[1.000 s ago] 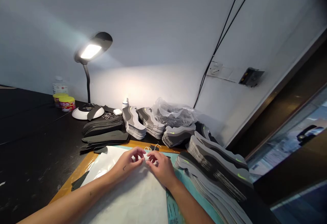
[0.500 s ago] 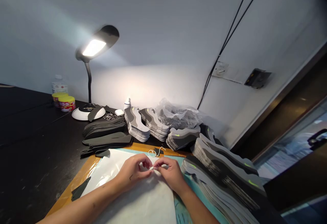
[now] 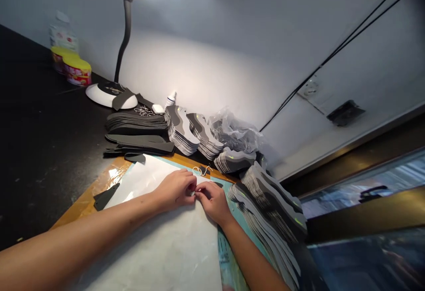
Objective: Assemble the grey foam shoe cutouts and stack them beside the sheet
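My left hand [image 3: 178, 190] and my right hand [image 3: 213, 200] meet over the white sheet [image 3: 166, 246], fingertips pinched together and almost touching. Between them is a small white piece [image 3: 193, 193], mostly covered by the fingers, so its kind cannot be made out. Just beyond the fingertips a thin white cord [image 3: 198, 171] lies in a loop beside a small dark piece [image 3: 206, 170]. Part of another dark flat piece [image 3: 217, 184] shows behind my right hand.
Stacks of grey shoe-upper-like pieces [image 3: 181, 131] line the back and the right side [image 3: 265, 220]. Dark strips [image 3: 136, 125] lie at the back left, near a lamp base [image 3: 99, 96]. Yellow-lidded tubs [image 3: 78, 71], a bottle [image 3: 63, 34] and a plastic bag [image 3: 235, 129] stand by the wall.
The camera view has tilted and dropped, so the lamp sits higher in the picture. Both hands stay pinched together; the white piece between them shows less than before.
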Action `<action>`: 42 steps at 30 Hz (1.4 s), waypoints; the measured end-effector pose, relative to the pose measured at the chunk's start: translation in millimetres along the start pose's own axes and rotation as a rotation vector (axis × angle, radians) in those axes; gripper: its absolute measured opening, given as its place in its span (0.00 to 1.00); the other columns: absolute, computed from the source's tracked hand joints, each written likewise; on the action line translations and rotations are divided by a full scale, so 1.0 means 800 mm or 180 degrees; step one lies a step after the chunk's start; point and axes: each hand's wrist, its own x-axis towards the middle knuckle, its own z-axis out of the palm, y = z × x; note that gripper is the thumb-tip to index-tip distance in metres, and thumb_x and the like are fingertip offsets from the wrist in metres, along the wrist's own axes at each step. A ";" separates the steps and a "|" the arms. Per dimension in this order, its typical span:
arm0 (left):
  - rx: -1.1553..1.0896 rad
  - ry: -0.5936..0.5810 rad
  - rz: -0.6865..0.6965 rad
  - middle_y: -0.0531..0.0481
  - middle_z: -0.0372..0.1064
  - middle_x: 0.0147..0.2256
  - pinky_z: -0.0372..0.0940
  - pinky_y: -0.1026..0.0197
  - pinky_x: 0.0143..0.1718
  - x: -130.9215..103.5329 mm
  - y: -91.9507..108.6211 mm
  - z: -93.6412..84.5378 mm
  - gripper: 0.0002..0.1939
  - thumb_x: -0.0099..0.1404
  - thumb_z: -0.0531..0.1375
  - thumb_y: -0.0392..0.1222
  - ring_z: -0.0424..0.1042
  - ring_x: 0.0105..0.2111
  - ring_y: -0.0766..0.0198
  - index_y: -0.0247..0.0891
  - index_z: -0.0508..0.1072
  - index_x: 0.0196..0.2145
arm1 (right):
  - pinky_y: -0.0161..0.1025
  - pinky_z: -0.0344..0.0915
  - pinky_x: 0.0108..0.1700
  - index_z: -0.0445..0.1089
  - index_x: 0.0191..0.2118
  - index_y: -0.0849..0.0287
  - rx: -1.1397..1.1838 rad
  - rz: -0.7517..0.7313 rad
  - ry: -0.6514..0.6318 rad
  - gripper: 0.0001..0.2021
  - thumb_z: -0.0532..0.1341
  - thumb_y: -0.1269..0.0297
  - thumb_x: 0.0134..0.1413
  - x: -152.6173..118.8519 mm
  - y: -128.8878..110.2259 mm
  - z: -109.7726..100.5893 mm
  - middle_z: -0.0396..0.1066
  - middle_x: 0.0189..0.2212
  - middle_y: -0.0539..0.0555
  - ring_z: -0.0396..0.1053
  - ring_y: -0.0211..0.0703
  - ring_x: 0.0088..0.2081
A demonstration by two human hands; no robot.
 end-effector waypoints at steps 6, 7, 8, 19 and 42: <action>-0.0848 0.0098 -0.0284 0.52 0.68 0.27 0.57 0.62 0.29 -0.001 -0.009 -0.004 0.10 0.62 0.58 0.47 0.65 0.27 0.62 0.38 0.67 0.30 | 0.35 0.62 0.37 0.71 0.33 0.57 -0.0578 0.0117 0.0123 0.04 0.58 0.69 0.58 0.002 -0.002 0.005 0.73 0.29 0.51 0.68 0.40 0.32; -0.0980 0.0101 -0.0308 0.51 0.71 0.29 0.60 0.62 0.29 0.000 -0.010 -0.006 0.10 0.63 0.57 0.48 0.68 0.28 0.61 0.38 0.68 0.34 | 0.35 0.62 0.37 0.71 0.34 0.57 -0.0644 0.0167 0.0115 0.05 0.58 0.69 0.58 0.002 -0.002 0.005 0.73 0.29 0.51 0.68 0.40 0.32; -0.1142 0.0095 -0.0326 0.49 0.73 0.32 0.62 0.62 0.30 0.002 -0.012 -0.008 0.12 0.64 0.56 0.50 0.70 0.30 0.60 0.38 0.68 0.38 | 0.35 0.62 0.38 0.70 0.34 0.57 -0.0721 0.0209 0.0103 0.05 0.58 0.69 0.59 0.002 -0.003 0.005 0.72 0.30 0.51 0.68 0.40 0.32; -0.3284 0.0673 -0.1293 0.53 0.66 0.33 0.62 0.68 0.30 0.014 0.001 -0.046 0.14 0.62 0.64 0.41 0.62 0.27 0.72 0.33 0.70 0.44 | 0.33 0.58 0.38 0.70 0.40 0.56 -0.1496 0.0910 -0.0329 0.06 0.56 0.67 0.62 0.008 -0.032 -0.010 0.73 0.34 0.49 0.67 0.38 0.36; -0.3615 0.0900 -0.1989 0.54 0.60 0.26 0.53 0.72 0.22 0.024 0.012 -0.057 0.08 0.73 0.53 0.39 0.51 0.22 0.73 0.35 0.69 0.37 | 0.34 0.57 0.53 0.70 0.43 0.58 -0.0841 0.1001 -0.0086 0.05 0.58 0.69 0.63 -0.034 -0.058 0.005 0.72 0.38 0.50 0.67 0.37 0.43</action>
